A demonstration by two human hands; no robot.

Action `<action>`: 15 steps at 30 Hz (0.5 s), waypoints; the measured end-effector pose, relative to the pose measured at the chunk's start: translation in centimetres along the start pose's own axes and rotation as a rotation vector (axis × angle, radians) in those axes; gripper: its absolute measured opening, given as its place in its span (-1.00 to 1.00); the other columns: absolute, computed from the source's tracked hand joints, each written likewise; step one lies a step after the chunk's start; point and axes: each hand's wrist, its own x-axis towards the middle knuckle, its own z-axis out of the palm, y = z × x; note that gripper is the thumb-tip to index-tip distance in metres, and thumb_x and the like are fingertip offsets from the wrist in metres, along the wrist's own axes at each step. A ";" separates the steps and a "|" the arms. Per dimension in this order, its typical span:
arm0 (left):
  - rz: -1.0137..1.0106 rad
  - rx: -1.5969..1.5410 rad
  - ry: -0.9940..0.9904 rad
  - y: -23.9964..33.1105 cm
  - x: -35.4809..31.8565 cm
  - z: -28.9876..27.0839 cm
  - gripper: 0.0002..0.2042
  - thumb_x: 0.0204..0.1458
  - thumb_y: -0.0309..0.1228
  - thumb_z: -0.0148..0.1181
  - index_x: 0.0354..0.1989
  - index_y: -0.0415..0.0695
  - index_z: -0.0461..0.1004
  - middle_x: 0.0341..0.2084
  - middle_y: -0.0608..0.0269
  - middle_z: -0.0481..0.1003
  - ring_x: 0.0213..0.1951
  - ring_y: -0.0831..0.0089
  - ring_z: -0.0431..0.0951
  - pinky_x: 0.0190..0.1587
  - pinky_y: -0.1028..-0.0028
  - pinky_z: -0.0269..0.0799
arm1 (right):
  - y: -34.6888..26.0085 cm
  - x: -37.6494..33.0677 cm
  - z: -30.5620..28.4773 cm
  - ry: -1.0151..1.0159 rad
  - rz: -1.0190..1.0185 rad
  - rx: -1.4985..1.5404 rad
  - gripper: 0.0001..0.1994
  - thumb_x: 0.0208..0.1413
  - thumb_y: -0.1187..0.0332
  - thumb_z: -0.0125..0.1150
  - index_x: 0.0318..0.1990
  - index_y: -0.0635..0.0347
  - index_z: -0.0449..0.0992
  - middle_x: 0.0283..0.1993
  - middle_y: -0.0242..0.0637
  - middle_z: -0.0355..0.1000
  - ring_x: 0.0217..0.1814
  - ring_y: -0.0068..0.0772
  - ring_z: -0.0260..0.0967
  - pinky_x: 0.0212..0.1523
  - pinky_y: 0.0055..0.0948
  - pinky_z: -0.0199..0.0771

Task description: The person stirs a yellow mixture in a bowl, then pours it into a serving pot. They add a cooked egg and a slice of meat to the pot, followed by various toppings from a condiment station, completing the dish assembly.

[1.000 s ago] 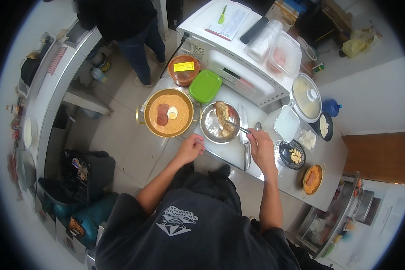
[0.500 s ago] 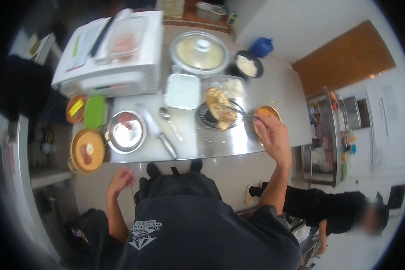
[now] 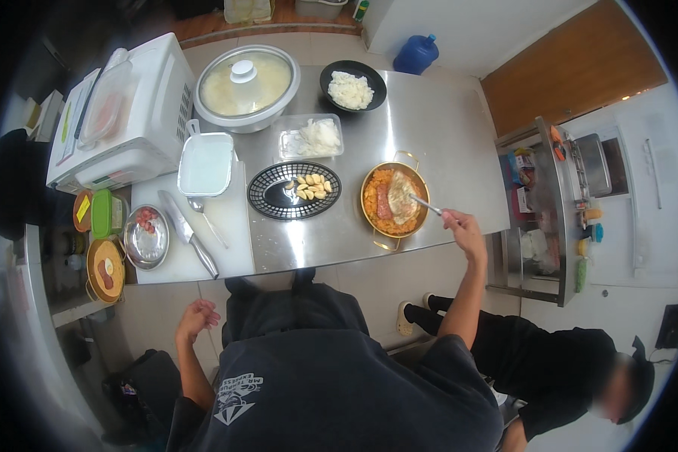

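Observation:
My right hand (image 3: 465,235) grips the end of a slim silver utensil (image 3: 429,206), whose tip reaches a browned, pale fried egg (image 3: 404,193); I cannot tell whether it is a fork or tongs. The egg lies on orange-red rice (image 3: 382,224) in a gold two-handled pan (image 3: 364,202), beside a reddish slice of meat (image 3: 383,203). Left of the pan, garlic cloves (image 3: 311,186) sit in a black oval basket (image 3: 258,203). My left hand (image 3: 197,319) hangs off the table's front edge, fingers loosely bent and apart, holding nothing.
On a white cutting board (image 3: 237,245) lie a knife (image 3: 191,238), a spoon (image 3: 209,224) and a metal plate (image 3: 139,255). Behind stand a lidded pot (image 3: 260,94), a clear tray (image 3: 286,143) and a black rice bowl (image 3: 380,81). A person (image 3: 527,354) is behind me at right.
The fried egg, earlier held over the black basket by the utensil, now lies in the gold pan. My right hand stays on the utensil. The view has shifted right.

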 end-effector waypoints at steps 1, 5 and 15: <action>-0.002 0.007 0.004 -0.2 -0.2 0.4 -0.85 0.22 -0.43 0.00 -0.11 -0.15 0.45 -0.39 0.14 0.61 -0.46 0.46 0.58 -0.41 0.50 0.46 | 1.5 0.7 0.8 -0.027 0.071 0.015 -0.68 0.28 0.16 0.22 -0.05 0.24 0.66 -0.48 -0.44 0.43 -0.42 -0.55 0.25 -0.36 -0.40 0.30; -0.061 -0.037 0.050 -0.8 -0.9 1.0 -0.81 0.21 -0.43 0.01 -0.09 -0.22 0.44 -0.40 0.10 0.60 -0.47 0.39 0.59 -0.40 0.45 0.48 | 4.5 1.5 1.7 -0.016 0.068 0.040 -0.67 0.29 0.17 0.20 -0.05 0.27 0.65 -0.49 -0.36 0.46 -0.42 -0.53 0.31 -0.34 -0.41 0.34; -0.045 -0.054 0.079 -0.2 -0.5 2.3 -0.82 0.22 -0.46 -0.04 -0.10 -0.20 0.44 -0.40 0.12 0.61 -0.46 0.41 0.60 -0.41 0.47 0.48 | 2.8 -0.2 1.6 0.069 -0.045 -0.057 -0.66 0.31 0.18 0.15 -0.03 0.32 0.62 -0.48 -0.20 0.49 -0.45 -0.48 0.38 -0.36 -0.36 0.40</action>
